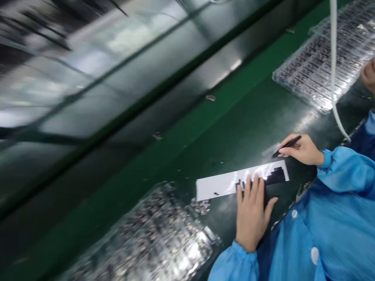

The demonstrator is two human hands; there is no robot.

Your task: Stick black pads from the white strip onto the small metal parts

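L hand [251, 224] flat, fingers spread; R hand [301, 150] curled, pinching

The smock [336, 230] is bright blue with round white dots [314, 255], the strip [216, 186] is white with black blocks at one end, the pen [287, 146] is black, the mat [234, 125] is dark green with a bright green band [187, 144], and the tray [319, 58] is clear with dark rows

A white strip [218, 186] with black pieces [275, 176] lies flat on green matting [234, 128].
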